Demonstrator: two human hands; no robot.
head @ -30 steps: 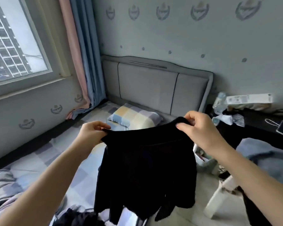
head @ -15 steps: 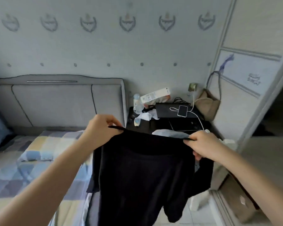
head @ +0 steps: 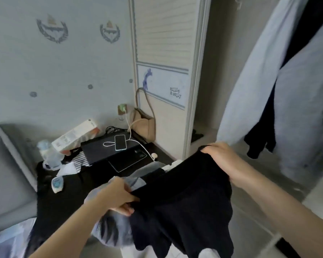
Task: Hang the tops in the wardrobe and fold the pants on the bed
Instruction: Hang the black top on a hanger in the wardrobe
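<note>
Held garment: plain black. Hanging garment in the wardrobe: pale blue-grey over a dark one. Wall: grey-blue with crest motifs and dots; bag: beige; bedside table: black.

Phone on laptop; bag nr wall.

Nightstand at lower left, phone on it at centre; bag behind it, against the wardrobe at upper centre; hanging clothes fill the right
</note>
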